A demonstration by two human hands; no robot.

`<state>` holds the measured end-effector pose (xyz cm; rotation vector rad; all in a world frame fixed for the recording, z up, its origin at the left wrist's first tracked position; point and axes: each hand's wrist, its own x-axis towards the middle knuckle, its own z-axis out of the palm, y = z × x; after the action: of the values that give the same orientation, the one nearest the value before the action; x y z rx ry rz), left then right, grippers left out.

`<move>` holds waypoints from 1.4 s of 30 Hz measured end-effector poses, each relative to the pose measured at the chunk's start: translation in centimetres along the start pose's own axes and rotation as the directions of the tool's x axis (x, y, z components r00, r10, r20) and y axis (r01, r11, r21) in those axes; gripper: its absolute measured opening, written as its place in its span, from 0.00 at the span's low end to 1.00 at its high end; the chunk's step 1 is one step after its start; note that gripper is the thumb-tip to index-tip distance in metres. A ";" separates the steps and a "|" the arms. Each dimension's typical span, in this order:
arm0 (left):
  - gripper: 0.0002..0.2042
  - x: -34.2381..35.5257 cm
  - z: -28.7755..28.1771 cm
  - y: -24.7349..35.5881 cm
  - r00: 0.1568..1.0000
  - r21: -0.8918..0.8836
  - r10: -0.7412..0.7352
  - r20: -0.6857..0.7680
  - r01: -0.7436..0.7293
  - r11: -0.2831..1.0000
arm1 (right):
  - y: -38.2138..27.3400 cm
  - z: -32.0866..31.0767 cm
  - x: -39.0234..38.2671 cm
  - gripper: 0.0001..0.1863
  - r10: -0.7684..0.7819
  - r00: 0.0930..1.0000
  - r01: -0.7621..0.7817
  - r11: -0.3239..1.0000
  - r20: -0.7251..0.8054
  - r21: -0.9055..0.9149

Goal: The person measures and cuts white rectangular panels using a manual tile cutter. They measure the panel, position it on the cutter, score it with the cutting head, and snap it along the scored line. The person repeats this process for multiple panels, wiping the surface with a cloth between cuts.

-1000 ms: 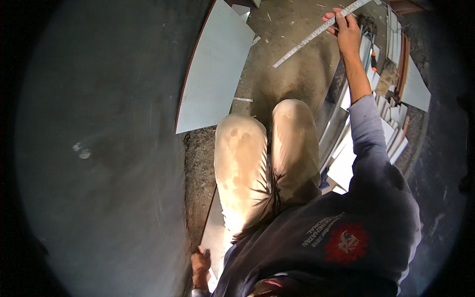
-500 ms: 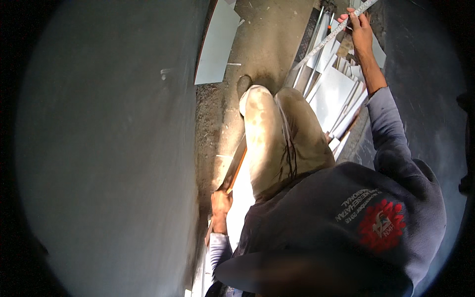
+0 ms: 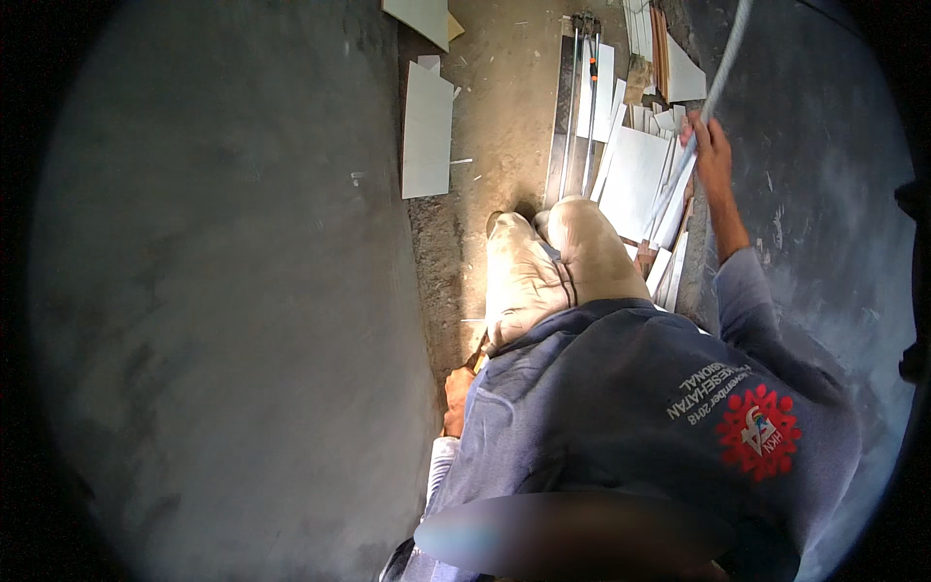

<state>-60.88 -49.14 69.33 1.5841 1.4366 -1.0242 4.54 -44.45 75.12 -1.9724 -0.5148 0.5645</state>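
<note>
My right hand [image 3: 706,145], upper right, grips the long metal straightedge [image 3: 722,63], now swung upright over the stacked tiles [image 3: 635,179]. My left hand [image 3: 456,398], lower centre, has dropped; its grip I cannot tell.

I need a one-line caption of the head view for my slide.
Seen from above, the right hand grips a long metal strip over stacked grey tiles; the left hand rests low beside the person's trousers.

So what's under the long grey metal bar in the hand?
Under the long grey metal bar held by the right hand lie pale flat tile pieces; ground beneath them is covered.
</note>
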 end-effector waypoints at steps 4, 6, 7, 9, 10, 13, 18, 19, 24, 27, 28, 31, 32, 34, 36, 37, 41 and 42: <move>0.19 -2.8 -0.3 0.0 0.998 -0.051 -0.023 -0.054 0.020 0.998 | 4.0 -3.6 -6.6 0.16 0.113 0.989 -0.107 0.992 -0.097 0.063; 0.19 -4.2 -0.4 0.3 0.996 -0.081 -0.029 -0.079 0.023 0.996 | 5.5 -4.2 -8.4 0.15 0.160 0.981 -0.144 0.979 -0.107 0.147; 0.19 -4.8 -0.4 0.7 0.996 -0.099 -0.029 -0.089 0.020 0.995 | 6.1 -4.5 -8.9 0.15 0.224 0.968 -0.201 0.961 -0.111 0.190; 0.18 -5.6 -0.6 1.0 0.994 -0.126 -0.031 -0.107 0.017 0.992 | 6.9 -4.3 -8.8 0.15 0.205 0.973 -0.184 0.965 -0.103 0.188; 0.18 -6.1 -0.7 1.1 0.992 -0.136 -0.030 -0.119 0.014 0.991 | 7.1 -4.1 -8.5 0.14 0.242 0.964 -0.217 0.956 -0.112 0.197; 0.17 -7.1 -1.2 1.7 0.989 -0.183 -0.038 -0.146 0.011 0.983 | 6.6 -3.1 -6.3 0.14 0.198 0.973 -0.177 0.970 -0.117 0.170; 0.16 -8.2 -1.2 2.4 0.979 -0.285 -0.065 -0.195 0.007 0.958 | 4.1 -0.8 -3.0 0.12 0.085 0.996 -0.080 0.969 -0.013 0.235; 0.16 -8.4 -1.0 2.6 0.974 -0.311 -0.070 -0.215 0.000 0.950 | 3.7 -0.6 -2.9 0.12 0.051 0.999 -0.051 0.972 0.009 0.228; 0.15 -8.3 -2.0 4.6 0.959 -0.430 -0.055 -0.279 -0.074 0.900 | 3.1 0.7 -2.1 0.15 -0.017 0.998 0.022 0.997 -0.062 0.078; 0.15 -7.5 -4.6 6.9 0.931 -0.481 -0.022 -0.364 -0.168 0.860 | 3.4 1.5 -2.0 0.18 -0.037 0.982 0.017 0.994 -0.185 -0.111; 0.15 -7.2 -5.7 7.7 0.916 -0.476 0.002 -0.402 -0.211 0.854 | 3.7 1.6 -2.2 0.18 0.012 0.978 -0.038 0.992 -0.208 -0.121; 0.14 -6.7 -10.8 9.1 0.844 -0.414 0.090 -0.529 -0.349 0.841 | 4.0 2.6 -3.0 0.20 0.018 0.978 -0.054 0.984 -0.206 -0.171; 0.14 -6.5 -12.3 9.6 0.790 -0.384 0.145 -0.595 -0.438 0.813 | 4.2 2.7 -3.4 0.23 0.105 0.972 -0.146 0.971 -0.210 -0.189; 0.16 -6.6 -15.6 11.0 0.784 -0.297 0.204 -0.586 -0.442 0.846 | 4.6 3.2 -4.0 0.23 0.174 0.967 -0.178 0.984 -0.186 -0.008; 0.17 -6.5 -18.9 13.2 0.678 -0.243 0.278 -0.680 -0.567 0.787 | 5.6 3.5 -4.2 0.21 0.239 0.958 -0.233 0.971 -0.157 0.054; 0.18 -6.6 -20.6 14.3 0.557 -0.161 0.342 -0.757 -0.666 0.728 | 6.3 3.5 -4.1 0.20 0.263 0.957 -0.257 0.964 -0.123 0.061; 0.18 -7.2 -28.9 18.7 0.477 -0.081 0.429 -0.767 -0.735 0.673 | 11.0 3.3 -2.6 0.19 0.456 0.886 -0.442 0.885 -0.085 0.147; 0.17 -7.7 -30.7 19.8 0.513 -0.133 0.404 -0.757 -0.727 0.674 | 12.4 3.2 -1.9 0.19 0.525 0.848 -0.509 0.843 -0.066 0.173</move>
<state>-39.29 -25.84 88.90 1.9601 1.2445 0.3537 2.59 -48.62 63.01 -1.9805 0.1473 0.7956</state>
